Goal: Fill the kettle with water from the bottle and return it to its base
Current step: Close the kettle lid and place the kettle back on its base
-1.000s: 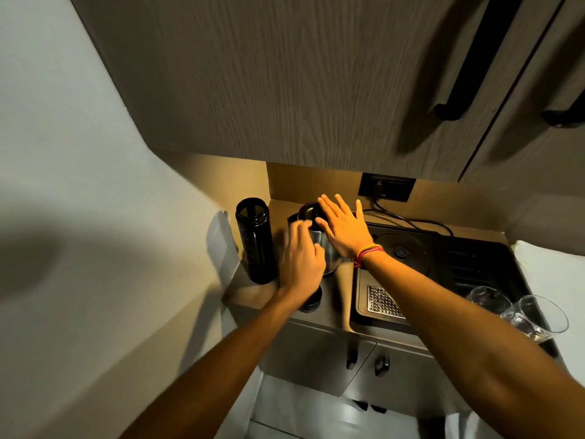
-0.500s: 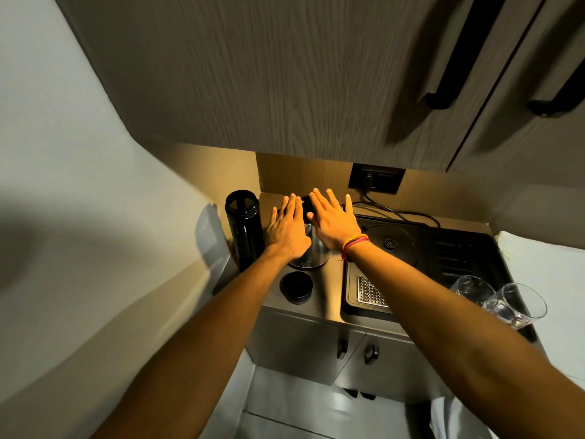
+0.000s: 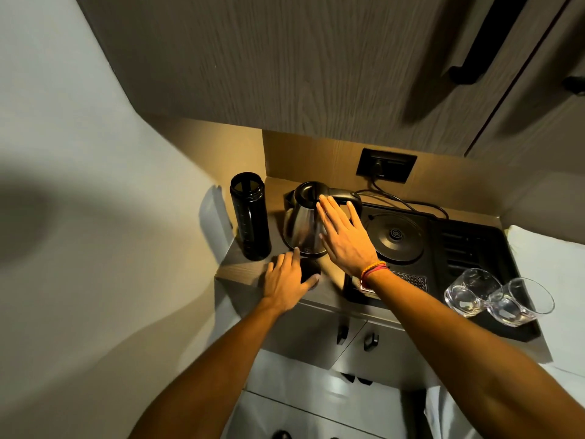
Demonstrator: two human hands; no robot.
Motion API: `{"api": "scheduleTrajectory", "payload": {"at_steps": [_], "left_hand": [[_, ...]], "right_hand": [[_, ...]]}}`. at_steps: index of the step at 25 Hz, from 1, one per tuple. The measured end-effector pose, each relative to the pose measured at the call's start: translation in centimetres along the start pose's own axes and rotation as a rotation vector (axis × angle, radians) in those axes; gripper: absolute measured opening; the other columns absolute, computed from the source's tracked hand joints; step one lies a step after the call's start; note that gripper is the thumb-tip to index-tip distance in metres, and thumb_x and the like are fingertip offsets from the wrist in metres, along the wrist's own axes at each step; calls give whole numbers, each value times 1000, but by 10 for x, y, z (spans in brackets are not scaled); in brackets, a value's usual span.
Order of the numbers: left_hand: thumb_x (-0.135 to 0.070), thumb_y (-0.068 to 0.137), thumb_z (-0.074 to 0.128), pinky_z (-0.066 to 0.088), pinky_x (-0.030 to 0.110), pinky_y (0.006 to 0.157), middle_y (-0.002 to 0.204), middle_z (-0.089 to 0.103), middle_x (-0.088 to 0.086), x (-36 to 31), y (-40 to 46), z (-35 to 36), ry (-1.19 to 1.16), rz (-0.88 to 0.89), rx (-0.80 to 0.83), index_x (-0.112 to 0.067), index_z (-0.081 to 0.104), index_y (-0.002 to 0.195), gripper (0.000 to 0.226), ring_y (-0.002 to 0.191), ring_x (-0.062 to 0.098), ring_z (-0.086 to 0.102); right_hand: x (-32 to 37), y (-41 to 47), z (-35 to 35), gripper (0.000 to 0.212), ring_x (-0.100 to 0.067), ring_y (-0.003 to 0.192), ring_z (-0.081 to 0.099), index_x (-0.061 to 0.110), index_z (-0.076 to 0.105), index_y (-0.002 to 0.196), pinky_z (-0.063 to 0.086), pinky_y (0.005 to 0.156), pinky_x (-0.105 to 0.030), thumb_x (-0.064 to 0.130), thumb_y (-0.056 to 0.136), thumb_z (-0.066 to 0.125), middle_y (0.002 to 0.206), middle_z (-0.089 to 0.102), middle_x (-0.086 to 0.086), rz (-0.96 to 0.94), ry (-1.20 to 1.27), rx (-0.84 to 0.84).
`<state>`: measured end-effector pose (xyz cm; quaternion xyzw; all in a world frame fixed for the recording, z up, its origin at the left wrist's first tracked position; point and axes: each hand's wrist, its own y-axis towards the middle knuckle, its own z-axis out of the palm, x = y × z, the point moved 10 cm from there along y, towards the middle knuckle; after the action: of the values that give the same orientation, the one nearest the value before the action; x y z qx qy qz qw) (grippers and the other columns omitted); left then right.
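A steel kettle (image 3: 300,228) with a black lid and handle stands on the counter, left of its round black base (image 3: 395,237). The tall black bottle (image 3: 250,217) stands uncapped further left, near the wall. My right hand (image 3: 345,237) lies flat with fingers spread against the kettle's right side, its fingertips at the handle, gripping nothing. My left hand (image 3: 285,280) is down on the counter in front of the kettle. Its thumb and fingers curl around the black bottle cap (image 3: 309,270), which it partly hides.
The base sits in a black tray (image 3: 474,242) with a drip grille; two clear glasses (image 3: 497,296) stand at its right front. A cord runs to a wall socket (image 3: 386,164). Wooden cabinets (image 3: 300,64) hang low overhead. The wall (image 3: 95,185) closes in on the left.
My left hand has left the kettle and come down toward me onto the bottle cap. My right hand stays open at the kettle, which is now uncovered to view.
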<state>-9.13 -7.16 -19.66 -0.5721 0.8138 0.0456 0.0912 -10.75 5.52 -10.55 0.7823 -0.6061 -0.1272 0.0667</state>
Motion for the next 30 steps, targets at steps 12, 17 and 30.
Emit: {"api": "scheduleTrajectory", "payload": {"at_steps": [12, 17, 30], "left_hand": [[-62, 83, 60, 55, 38, 83, 122, 56, 14, -37, 0, -150, -3, 293, -468, -5, 47, 141, 83, 109, 27, 53], [-70, 82, 48, 52, 42, 84, 119, 61, 18, 31, 34, -264, 235, -23, -574, -7, 45, 140, 86, 105, 32, 58], [-76, 80, 47, 46, 50, 104, 148, 42, 20, 14, 44, -248, 323, 122, -482, -13, 22, 154, 100, 134, 38, 43]], "right_hand": [[-27, 26, -36, 65, -25, 150, 22, 9, 20, 152, 24, 121, -51, 45, 99, 24, 162, 23, -11, 77, 99, -47], [-33, 45, -45, 68, -26, 150, 21, 11, 20, 153, 20, 124, -49, 51, 98, 22, 161, 24, -11, 86, 156, -42], [-57, 45, -32, 73, -26, 135, 44, 10, 35, 147, 38, 114, -41, 61, 94, 26, 148, 46, -12, 98, 312, 41]]}}
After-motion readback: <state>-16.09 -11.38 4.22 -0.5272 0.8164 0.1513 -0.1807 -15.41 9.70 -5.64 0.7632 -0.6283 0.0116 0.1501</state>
